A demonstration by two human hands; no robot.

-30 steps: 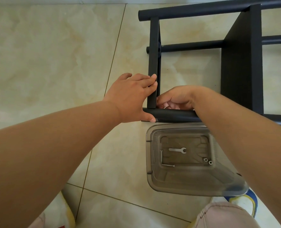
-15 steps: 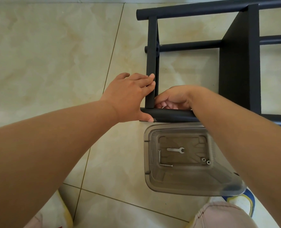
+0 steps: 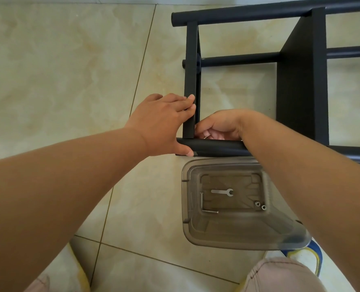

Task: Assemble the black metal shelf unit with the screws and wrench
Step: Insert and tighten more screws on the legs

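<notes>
bare forearms, pinkish-grey trousers (image 3: pixel 280 277), white-yellow-blue shoe (image 3: pixel 305 258)

head cam – looks steeply down | close over tiled floor (image 3: pixel 48 60)

A clear grey plastic container (image 3: pixel 236 232) sits on the beige marble-patterned tile floor (image 3: pixel 58 70), crossed by thin dark grout lines. Pinkish trouser knees (image 3: pixel 280 277) show at the bottom edge, beside a white, blue and yellow shoe (image 3: pixel 307 258).
</notes>
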